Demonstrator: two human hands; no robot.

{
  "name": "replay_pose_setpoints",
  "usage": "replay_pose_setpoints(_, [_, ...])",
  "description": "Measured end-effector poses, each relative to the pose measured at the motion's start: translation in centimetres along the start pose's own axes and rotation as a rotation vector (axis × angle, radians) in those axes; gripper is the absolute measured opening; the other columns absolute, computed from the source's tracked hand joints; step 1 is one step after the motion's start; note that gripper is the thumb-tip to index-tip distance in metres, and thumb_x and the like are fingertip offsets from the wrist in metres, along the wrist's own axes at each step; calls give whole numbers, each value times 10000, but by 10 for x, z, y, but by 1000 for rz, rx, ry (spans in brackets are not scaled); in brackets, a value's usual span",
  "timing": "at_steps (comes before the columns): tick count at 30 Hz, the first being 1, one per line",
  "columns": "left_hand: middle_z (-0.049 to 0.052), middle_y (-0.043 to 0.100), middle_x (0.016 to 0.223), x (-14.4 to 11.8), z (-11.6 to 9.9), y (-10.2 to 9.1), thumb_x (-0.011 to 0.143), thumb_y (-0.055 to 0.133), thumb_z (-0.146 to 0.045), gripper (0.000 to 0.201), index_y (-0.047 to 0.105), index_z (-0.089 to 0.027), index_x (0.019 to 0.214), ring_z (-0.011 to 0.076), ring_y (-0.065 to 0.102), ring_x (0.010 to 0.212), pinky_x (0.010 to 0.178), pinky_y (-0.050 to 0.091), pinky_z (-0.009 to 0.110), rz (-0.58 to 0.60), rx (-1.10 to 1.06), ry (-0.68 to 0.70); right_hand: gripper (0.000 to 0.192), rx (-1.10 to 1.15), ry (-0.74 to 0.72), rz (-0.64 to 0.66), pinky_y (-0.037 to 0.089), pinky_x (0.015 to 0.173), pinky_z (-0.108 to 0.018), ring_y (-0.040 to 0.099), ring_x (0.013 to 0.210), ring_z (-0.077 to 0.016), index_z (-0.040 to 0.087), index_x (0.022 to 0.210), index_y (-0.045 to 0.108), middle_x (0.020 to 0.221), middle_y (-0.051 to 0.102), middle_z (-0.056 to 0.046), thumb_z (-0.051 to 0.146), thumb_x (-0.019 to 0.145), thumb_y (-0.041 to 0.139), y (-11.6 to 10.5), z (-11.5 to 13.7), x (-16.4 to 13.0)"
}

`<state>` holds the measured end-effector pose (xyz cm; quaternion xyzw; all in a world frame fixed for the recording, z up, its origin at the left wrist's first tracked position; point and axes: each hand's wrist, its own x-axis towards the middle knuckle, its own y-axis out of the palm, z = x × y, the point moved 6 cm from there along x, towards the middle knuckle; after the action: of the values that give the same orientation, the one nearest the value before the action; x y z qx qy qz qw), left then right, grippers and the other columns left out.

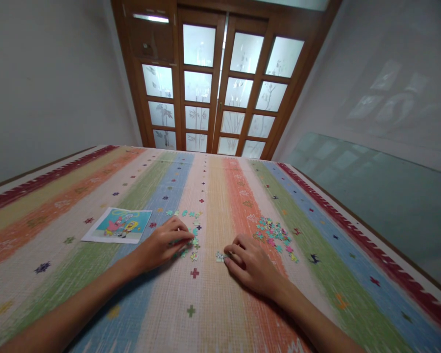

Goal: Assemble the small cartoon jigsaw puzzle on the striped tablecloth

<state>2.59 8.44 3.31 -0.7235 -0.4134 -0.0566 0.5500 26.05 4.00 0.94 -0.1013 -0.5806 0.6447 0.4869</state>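
Observation:
My left hand (169, 241) rests low over the cloth with its fingers drawn together. Its fingertips are at a short column of teal jigsaw pieces (195, 240), and its palm side hides part of them. A row of joined-looking teal pieces (184, 213) lies beyond that hand, and a single jigsaw piece (194, 256) lies just nearer to me. My right hand (250, 261) is curled, thumb and fingers closed at the edge of a small pale jigsaw piece (219, 256) on the yellow stripe. A loose pile of jigsaw pieces (274, 231) lies beyond my right hand.
A printed cartoon picture (119, 225) lies flat left of my left hand. The striped tablecloth (169, 314) covers the table. A wooden door with frosted panes (220, 83) stands past the far edge, and a pale glass-like panel (375, 196) is on the right.

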Motion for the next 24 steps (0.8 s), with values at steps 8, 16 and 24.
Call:
replay_pose_setpoints(8, [87,715,968,4,-21,16,1042,474,-166,223,690,-197,1087,198,635,901,811,542,376,66,16,56,151,19,-3,8,446,735,-334,586,817,-198,180,955,684,890,636,-73,249,977,552,1,0,0])
replay_pose_setpoints(16, [80,676,838,10,-35,43,1057,425,-202,288,667,-175,1211,209,606,783,700,498,346,85,206,34,152,44,-18,21,460,741,-338,595,831,-201,180,970,695,902,638,-75,237,974,554,2,1,-2])
replay_pose_setpoints(24, [92,683,947,3,-35,63,1008,629,-297,271,625,-171,1248,234,629,852,732,512,355,121,119,-47,148,49,-13,25,466,734,-340,601,837,-209,166,962,709,903,638,-83,214,955,569,1,2,-1])
